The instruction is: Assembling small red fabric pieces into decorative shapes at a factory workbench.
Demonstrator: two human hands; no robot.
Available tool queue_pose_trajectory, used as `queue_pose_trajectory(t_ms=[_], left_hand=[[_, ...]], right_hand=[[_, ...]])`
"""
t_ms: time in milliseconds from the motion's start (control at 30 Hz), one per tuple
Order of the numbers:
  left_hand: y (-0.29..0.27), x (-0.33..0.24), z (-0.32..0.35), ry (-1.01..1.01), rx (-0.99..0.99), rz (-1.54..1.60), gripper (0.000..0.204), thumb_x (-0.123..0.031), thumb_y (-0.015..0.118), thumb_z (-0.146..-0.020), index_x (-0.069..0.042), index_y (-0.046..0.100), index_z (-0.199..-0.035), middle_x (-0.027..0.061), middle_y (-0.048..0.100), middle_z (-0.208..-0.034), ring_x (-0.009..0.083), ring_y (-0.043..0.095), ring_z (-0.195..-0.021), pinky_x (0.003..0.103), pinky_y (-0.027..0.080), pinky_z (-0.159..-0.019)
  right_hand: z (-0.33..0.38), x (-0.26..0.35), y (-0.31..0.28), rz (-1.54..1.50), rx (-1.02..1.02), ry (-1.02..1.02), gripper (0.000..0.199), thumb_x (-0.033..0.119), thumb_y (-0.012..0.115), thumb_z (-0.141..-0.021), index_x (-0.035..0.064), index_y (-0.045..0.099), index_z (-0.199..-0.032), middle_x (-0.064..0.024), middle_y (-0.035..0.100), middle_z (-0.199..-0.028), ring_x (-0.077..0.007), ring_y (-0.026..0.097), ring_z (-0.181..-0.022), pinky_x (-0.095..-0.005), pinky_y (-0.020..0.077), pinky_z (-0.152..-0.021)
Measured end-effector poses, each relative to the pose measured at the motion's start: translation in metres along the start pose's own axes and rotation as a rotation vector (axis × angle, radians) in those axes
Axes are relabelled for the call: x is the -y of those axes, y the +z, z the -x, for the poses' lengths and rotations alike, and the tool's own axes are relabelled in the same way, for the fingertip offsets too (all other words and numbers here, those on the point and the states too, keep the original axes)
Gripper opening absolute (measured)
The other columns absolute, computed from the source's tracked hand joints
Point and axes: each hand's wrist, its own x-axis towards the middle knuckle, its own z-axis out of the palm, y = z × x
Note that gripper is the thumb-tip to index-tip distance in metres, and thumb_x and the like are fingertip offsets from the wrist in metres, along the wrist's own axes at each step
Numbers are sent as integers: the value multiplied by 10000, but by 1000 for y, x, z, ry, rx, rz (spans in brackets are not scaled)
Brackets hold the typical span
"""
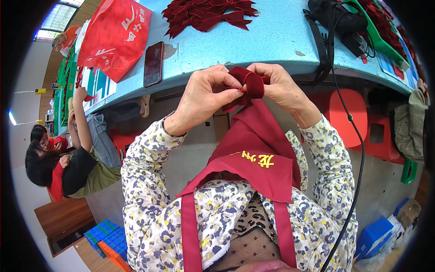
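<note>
Both hands meet just off the near edge of the blue table (267, 41), above my dark red apron (244, 140). Between them is a dark red velvet ribbon bow (255, 85), with a loop standing up on its right. My left hand (206, 93) is closed, thumb and forefinger pinching the bow near its middle. My right hand (283, 90) grips the loop from the other side, its fingertips partly hidden behind the ribbon. A pile of finished-looking dark red bows (210, 14) lies on the far part of the table.
A phone (153, 64) and a red bag (115, 38) lie to the left. At right are a black strap (322, 50), a cable (358, 149) hanging down past my right arm, and a green tray (380, 31). Red stools (346, 115) stand below. Another person (68, 163) sits at left.
</note>
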Motion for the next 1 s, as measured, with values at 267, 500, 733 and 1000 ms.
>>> queue_pose_trajectory(t_ms=[267, 500, 733, 1000], left_hand=[[-8, -21, 30, -15, -8, 26, 84, 47, 627, -794, 50, 648, -875, 38, 553, -890, 81, 559, -759, 193, 468, -670], [-5, -16, 22, -32, -20, 51, 93, 56, 619, -796, 59, 645, -884, 60, 567, -929, 104, 588, -785, 208, 495, -715], [7, -15, 11, -22, 4, 64, 90, 61, 616, -797, 61, 643, -883, 65, 568, -947, 115, 597, -797, 217, 504, -716], [17, -20, 16, -15, -34, 51, 81, 14, 640, -799, 38, 656, -874, 27, 624, -821, 64, 577, -697, 192, 476, -620]], right_hand=[[6, 8, 29, 41, 72, -57, 169, 140, 657, -826, 26, 618, -945, 29, 587, -791, -21, 504, -670, -170, 402, -595], [12, 17, 21, 69, 14, -26, 245, 173, 686, -821, 13, 595, -982, 4, 611, -902, -36, 547, -807, -187, 450, -724], [18, 7, 4, 34, -3, -68, 285, 140, 685, -813, -10, 591, -1036, -13, 624, -911, -45, 565, -811, -192, 463, -743], [29, 6, 12, 35, -119, -141, 186, 29, 689, -777, 42, 503, -767, -12, 603, -874, -31, 531, -763, -186, 465, -682]])
